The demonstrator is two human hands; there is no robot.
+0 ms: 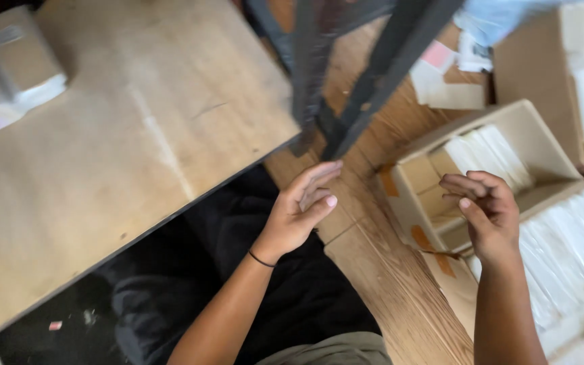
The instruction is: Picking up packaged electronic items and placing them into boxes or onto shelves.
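Note:
My left hand point(300, 213) hovers with fingers apart and empty, just off the near corner of a wooden tabletop point(136, 135) and below dark metal legs point(346, 88). My right hand point(484, 209) hangs with fingers loosely curled and holds nothing, over the front edge of an open cardboard box point(427, 189). That box contains a stack of white packets point(488, 155). A thin dark band circles my left wrist.
A second open box point(569, 257) of white packets lies at the right. More cardboard and papers point(454, 74) lie at the top right. Two wrapped parcels point(8, 67) rest on the tabletop's far left. Wooden floor planks point(386, 277) run below; dark cloth point(238, 270) covers my lap.

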